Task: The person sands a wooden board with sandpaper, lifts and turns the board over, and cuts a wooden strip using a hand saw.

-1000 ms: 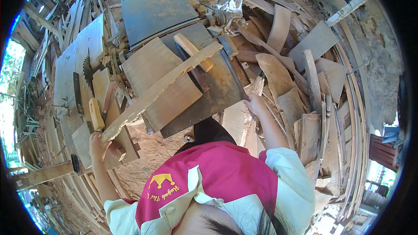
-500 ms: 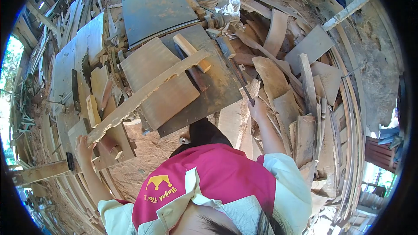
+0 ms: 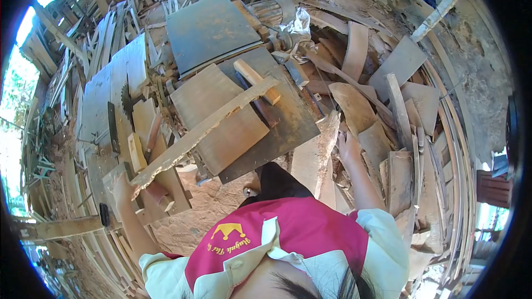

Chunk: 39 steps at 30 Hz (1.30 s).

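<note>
The right hand point(image 3: 349, 148) has just come away from the slim dark bar at the tabletop's edge; it is now right of centre, beside rough offcuts point(image 3: 352, 105), its fingers loosely extended with nothing visibly clasped, though whether they brush the wood I cannot tell; that seems to leave the steadying to the left hand point(image 3: 125, 189) alone, which is closed on the near end of a long wooden strip point(image 3: 205, 127) at lower left. The strip crosses left of centre above a broad flat board point(image 3: 233, 139), itself on the dark tabletop point(image 3: 296, 124); its long axis runs diagonally, the held end toward the lower left and the free end toward the upper right, overlapping a short block point(image 3: 255, 81); its ragged edge faces the lower right; a toothed saw blade point(image 3: 126, 101) stands farther up, at left.
</note>
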Each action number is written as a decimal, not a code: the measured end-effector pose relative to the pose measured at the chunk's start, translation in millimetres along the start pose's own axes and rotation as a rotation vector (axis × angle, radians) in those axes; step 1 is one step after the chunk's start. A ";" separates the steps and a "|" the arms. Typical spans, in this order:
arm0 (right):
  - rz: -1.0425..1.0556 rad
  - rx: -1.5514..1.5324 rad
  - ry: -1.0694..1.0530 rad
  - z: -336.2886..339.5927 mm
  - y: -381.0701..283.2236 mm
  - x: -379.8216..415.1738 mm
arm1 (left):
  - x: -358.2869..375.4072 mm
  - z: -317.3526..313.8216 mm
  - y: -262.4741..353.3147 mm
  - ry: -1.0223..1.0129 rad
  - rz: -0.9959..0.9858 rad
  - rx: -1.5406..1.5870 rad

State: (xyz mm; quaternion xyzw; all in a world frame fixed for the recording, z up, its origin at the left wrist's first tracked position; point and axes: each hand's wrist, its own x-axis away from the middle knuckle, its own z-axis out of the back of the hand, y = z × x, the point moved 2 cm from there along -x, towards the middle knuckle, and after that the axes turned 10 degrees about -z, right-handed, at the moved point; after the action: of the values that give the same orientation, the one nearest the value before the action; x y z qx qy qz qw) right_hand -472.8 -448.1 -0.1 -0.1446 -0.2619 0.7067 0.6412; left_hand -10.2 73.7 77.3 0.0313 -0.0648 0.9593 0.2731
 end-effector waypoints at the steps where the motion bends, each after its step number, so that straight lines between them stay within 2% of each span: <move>1: 0.042 0.063 -0.010 11.0 -6.0 7.2 | -11.3 17.2 20.1 0.009 -0.062 0.094; 4: 0.099 0.170 -0.051 28.9 -12.6 23.2 | -45.2 69.8 105.2 -0.033 -0.202 0.296; 6: 0.115 0.216 -0.087 31.5 -11.2 31.2 | -70.6 65.1 152.5 0.149 -0.554 0.573; 7: 0.182 0.120 -0.119 30.9 -12.8 35.7 | -75.2 81.4 187.2 0.058 -0.578 0.622; 8: 0.249 0.023 -0.152 29.6 -14.8 40.5 | -90.1 71.7 208.8 0.026 -0.648 0.699; 9: 0.249 0.030 -0.155 26.4 -17.3 43.1 | -103.6 64.3 233.6 0.045 -0.745 0.657; 10: 0.196 0.026 -0.243 20.5 -21.5 43.2 | -115.5 58.0 259.6 0.069 -0.840 0.615; 11: 0.145 0.020 -0.329 15.2 -27.7 42.7 | -127.5 47.9 284.5 0.065 -0.833 0.592; 12: 0.148 0.026 -0.326 14.1 -39.2 44.2 | -134.4 43.6 307.5 0.060 -0.826 0.569; 14: 0.121 -0.071 -0.419 13.1 -62.1 49.6 | -132.4 49.2 346.2 -0.021 -0.790 0.394; 18: 0.191 -0.145 -0.512 0.0 -71.4 41.2 | -146.0 33.0 388.0 -0.167 -0.799 0.288; 22: 0.259 -0.152 -0.506 -7.0 -70.5 28.2 | -155.5 18.4 408.5 -0.193 -0.743 0.162; 24: 0.329 0.072 -0.415 -15.4 -69.4 13.4 | -158.3 11.7 415.0 -0.232 -0.744 0.126; 25: 0.334 0.068 -0.426 -18.3 -74.0 6.8 | -159.4 9.8 417.6 -0.218 -0.725 0.172; 27: 0.353 0.140 -0.325 -25.6 -91.3 -11.8 | -162.7 8.4 423.8 -0.209 -0.692 0.213; 29: 0.448 0.103 -0.268 -38.3 -113.5 -35.1 | -163.3 12.2 429.7 -0.122 -0.779 0.262; 31: 0.485 0.047 -0.255 -46.6 -140.5 -54.8 | -163.0 4.9 434.8 -0.157 -0.762 0.221; 36: 0.475 0.093 -0.344 -66.8 -176.3 -90.6 | -152.4 18.2 449.1 -0.173 -0.707 0.160; 39: 0.491 0.111 -0.384 -80.9 -180.7 -103.1 | -161.0 11.6 457.9 -0.111 -0.612 0.290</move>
State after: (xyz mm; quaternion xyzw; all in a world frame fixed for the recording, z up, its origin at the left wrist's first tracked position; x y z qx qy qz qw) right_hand -265.0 -527.1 20.4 -0.0325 -0.2965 0.8680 0.3970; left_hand -115.1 -397.4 24.3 0.1401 0.0698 0.8290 0.5369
